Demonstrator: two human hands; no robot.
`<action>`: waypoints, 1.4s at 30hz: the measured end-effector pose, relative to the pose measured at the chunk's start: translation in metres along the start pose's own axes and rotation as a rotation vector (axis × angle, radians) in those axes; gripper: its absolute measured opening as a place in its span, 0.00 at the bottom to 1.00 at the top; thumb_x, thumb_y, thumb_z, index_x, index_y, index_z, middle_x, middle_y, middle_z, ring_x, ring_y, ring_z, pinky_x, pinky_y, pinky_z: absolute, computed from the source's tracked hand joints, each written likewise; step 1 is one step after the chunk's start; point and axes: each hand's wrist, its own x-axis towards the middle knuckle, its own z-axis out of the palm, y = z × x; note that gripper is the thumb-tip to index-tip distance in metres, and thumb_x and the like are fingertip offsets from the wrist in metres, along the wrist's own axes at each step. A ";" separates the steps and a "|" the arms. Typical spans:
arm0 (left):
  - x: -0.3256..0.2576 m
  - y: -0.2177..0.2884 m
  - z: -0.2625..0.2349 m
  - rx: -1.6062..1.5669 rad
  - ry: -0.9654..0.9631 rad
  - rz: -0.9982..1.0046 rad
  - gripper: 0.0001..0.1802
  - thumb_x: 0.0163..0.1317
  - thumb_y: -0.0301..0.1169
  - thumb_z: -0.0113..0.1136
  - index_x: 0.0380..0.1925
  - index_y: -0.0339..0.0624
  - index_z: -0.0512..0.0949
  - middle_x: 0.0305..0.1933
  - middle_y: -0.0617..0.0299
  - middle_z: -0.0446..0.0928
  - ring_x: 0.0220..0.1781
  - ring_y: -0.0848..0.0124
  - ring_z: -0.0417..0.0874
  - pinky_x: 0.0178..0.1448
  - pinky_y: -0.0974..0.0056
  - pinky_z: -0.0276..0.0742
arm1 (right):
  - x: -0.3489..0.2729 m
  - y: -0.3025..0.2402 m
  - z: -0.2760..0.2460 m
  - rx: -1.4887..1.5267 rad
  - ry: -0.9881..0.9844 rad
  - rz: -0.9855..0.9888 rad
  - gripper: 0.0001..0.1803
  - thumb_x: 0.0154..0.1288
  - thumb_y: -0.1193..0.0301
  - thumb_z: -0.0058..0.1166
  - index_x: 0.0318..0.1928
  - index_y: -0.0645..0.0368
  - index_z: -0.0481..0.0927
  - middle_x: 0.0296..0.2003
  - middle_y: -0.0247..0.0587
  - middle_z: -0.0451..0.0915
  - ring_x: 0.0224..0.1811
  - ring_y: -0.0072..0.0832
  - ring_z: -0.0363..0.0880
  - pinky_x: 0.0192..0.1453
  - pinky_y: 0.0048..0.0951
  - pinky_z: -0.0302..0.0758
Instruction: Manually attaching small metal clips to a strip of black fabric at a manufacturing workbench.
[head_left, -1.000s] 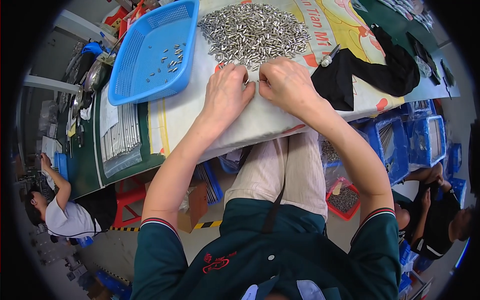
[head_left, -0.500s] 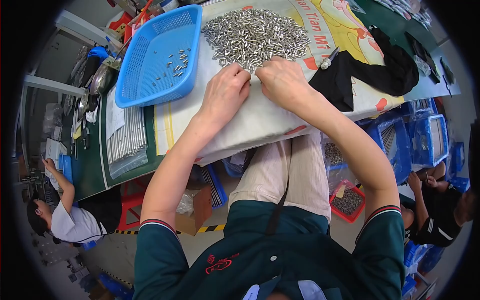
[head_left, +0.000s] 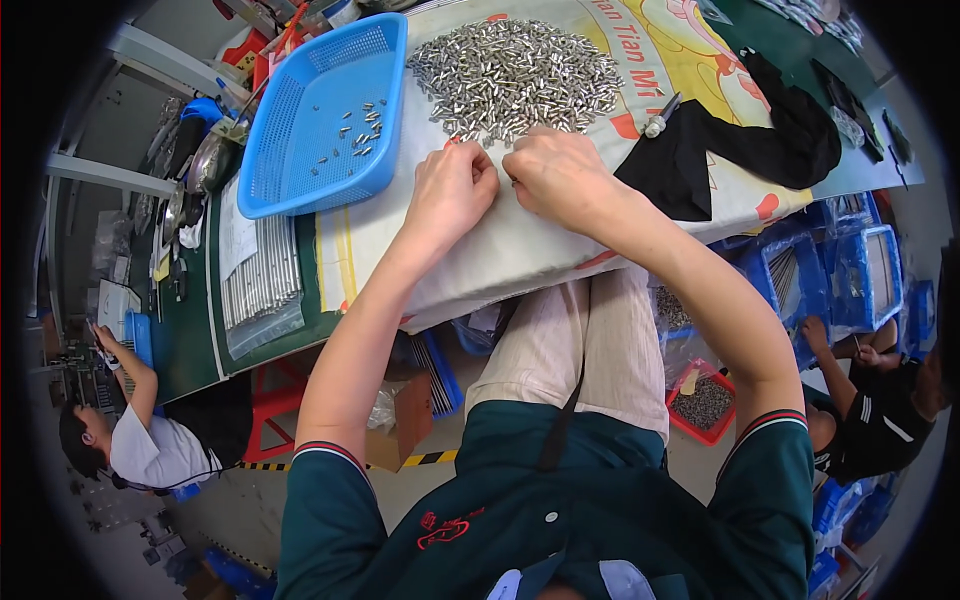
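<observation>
Holding left hand and right hand just apart, curling both inward; cannot tell any grip. Facing pile of small metal pieces lying just beyond both, pointing every which way, sitting seemingly nearer right.

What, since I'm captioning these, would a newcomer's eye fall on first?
The heap of small silver metal pieces on the patterned table cover, top centre, just beyond the left hand and right hand. Then the blue basket left of the heap, with scattered pieces inside, and the black cloth right of the hands.
</observation>
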 end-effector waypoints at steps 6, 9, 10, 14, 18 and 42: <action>0.002 0.006 0.003 0.106 -0.014 0.113 0.06 0.50 0.27 0.56 0.23 0.33 0.76 0.25 0.48 0.79 0.29 0.56 0.81 0.36 0.56 0.74 | -0.008 -0.001 -0.015 -0.081 -0.090 0.042 0.03 0.45 0.76 0.53 0.23 0.61 0.78 0.23 0.45 0.78 0.34 0.40 0.78 0.37 0.39 0.75; -0.001 0.004 0.005 0.217 0.039 0.273 0.03 0.47 0.23 0.54 0.21 0.33 0.75 0.23 0.46 0.76 0.28 0.51 0.79 0.35 0.52 0.74 | -0.006 -0.010 -0.024 -0.106 -0.124 -0.017 0.06 0.47 0.77 0.51 0.26 0.58 0.81 0.26 0.44 0.80 0.34 0.39 0.81 0.37 0.37 0.76; 0.000 0.005 0.006 0.263 0.080 0.389 0.02 0.46 0.21 0.52 0.19 0.33 0.74 0.21 0.44 0.75 0.27 0.48 0.78 0.34 0.49 0.73 | -0.008 -0.009 -0.021 -0.110 -0.120 -0.013 0.06 0.47 0.77 0.51 0.26 0.58 0.81 0.26 0.44 0.80 0.34 0.39 0.81 0.37 0.37 0.76; -0.003 0.011 0.004 0.302 0.058 0.443 0.01 0.46 0.19 0.52 0.20 0.34 0.74 0.25 0.44 0.74 0.29 0.49 0.78 0.32 0.50 0.75 | -0.012 -0.011 -0.013 -0.148 0.028 -0.090 0.03 0.47 0.75 0.51 0.20 0.57 0.77 0.23 0.42 0.78 0.32 0.37 0.78 0.34 0.35 0.74; -0.007 0.008 0.005 0.357 0.028 0.440 0.02 0.47 0.19 0.52 0.22 0.34 0.75 0.26 0.46 0.73 0.30 0.52 0.79 0.32 0.52 0.76 | -0.013 -0.013 -0.012 -0.178 -0.031 -0.068 0.03 0.46 0.74 0.52 0.19 0.58 0.77 0.22 0.42 0.78 0.32 0.36 0.78 0.33 0.35 0.75; -0.001 0.014 0.028 -0.782 0.216 0.290 0.07 0.59 0.21 0.55 0.38 0.34 0.76 0.36 0.59 0.79 0.37 0.73 0.82 0.41 0.71 0.78 | -0.027 0.008 0.002 0.607 0.676 0.211 0.08 0.44 0.78 0.62 0.30 0.57 0.82 0.26 0.35 0.75 0.30 0.28 0.72 0.32 0.27 0.69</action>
